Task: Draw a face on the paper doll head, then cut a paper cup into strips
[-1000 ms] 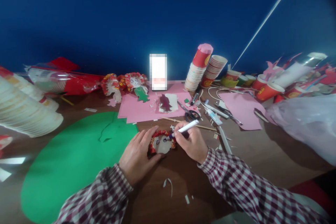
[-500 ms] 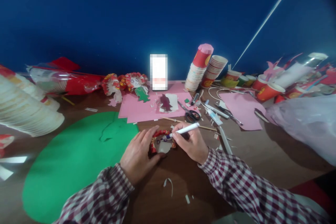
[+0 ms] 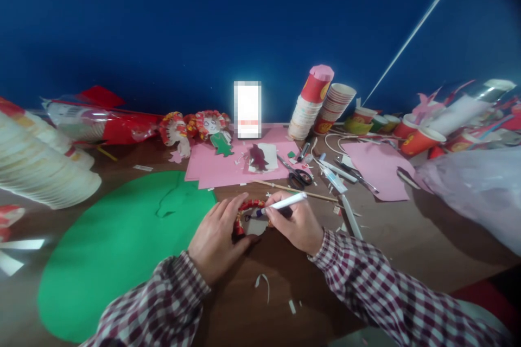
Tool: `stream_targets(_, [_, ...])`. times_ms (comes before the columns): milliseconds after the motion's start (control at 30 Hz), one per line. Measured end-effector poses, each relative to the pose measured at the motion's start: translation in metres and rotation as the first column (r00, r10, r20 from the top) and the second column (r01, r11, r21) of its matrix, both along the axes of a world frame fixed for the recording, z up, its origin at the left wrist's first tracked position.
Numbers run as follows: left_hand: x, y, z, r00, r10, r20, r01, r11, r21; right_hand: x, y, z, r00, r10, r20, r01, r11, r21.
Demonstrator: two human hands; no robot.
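Note:
A small white piece with a red and gold ruffled rim (image 3: 255, 226) lies on the brown table between my hands. My left hand (image 3: 220, 233) curves around its left side, thumb at the lower edge and fingers at the upper left. In my right hand (image 3: 293, 223) is a white marker (image 3: 286, 201), pinched near its dark tip, which points at the white middle of the piece. Dark marks show there. The right edge of the piece is partly hidden by my right fingers.
A green sheet (image 3: 118, 249) lies at the left, with stacked cups (image 3: 49, 168) beyond its edge. Scissors (image 3: 299, 176), a thin stick (image 3: 309, 193) and pink paper (image 3: 240, 171) lie ahead. A plastic bag (image 3: 480, 190) is at the right.
The view has shifted slightly. The marker's tip has moved a little to the left over the piece, while my left hand keeps its place around the rim.

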State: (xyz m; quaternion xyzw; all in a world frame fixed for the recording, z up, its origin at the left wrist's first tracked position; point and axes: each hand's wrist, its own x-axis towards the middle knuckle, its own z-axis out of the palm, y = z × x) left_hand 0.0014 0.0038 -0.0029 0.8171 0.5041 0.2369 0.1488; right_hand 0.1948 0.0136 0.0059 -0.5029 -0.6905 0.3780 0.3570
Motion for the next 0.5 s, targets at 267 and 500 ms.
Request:
stream_targets(267, [-0.0006,-0.0012,0.0003,1.0,-0.009,0.011,0.009,1.0,0.005,-0.0003,0.0002,-0.0012,1.0,0.004,0.005,-0.004,1.0,-0.014])
stream_targets(500, [-0.0003,-0.0001,0.0003,1.0,-0.006,-0.003,0.006,1.0,-0.013,-0.0005,0.0001,0.0005,1.0,0.006,0.001,-0.006,1.0,-0.009])
